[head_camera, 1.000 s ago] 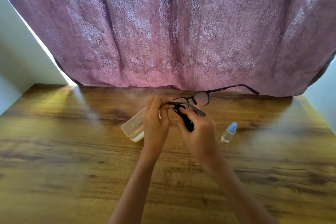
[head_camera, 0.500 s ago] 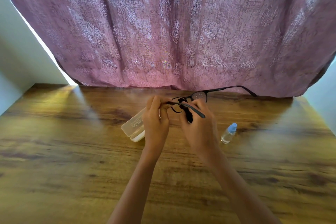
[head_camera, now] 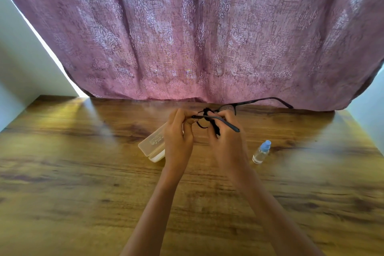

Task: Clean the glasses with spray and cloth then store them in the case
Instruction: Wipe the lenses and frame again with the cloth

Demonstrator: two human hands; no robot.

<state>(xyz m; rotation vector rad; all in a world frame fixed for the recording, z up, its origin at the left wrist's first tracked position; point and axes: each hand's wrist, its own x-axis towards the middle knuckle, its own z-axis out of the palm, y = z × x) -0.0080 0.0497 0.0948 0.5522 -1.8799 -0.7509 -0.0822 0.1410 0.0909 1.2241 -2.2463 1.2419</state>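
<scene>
Left hand: the left hand (head_camera: pixel 179 137) is curled tight, fingertips pinched on the near temple's hinge end of the glasses (head_camera: pixel 228 108).
Right hand: the right hand (head_camera: pixel 227 141) is closed around a dark cloth (head_camera: pixel 215 129), pressing it against one lens.
Glasses: dark thin frame, temples unfolded, held above the table (head_camera: pixel 83 183) near its far edge, mid-width.
Axis: frame runs left to right; the far temple stretches right along the curtain (head_camera: pixel 187 37).
Case: pale case (head_camera: pixel 152 146) lies open just left of the hands.
Spray: clear spray bottle (head_camera: pixel 261 152), blue cap, upright toward the right.
</scene>
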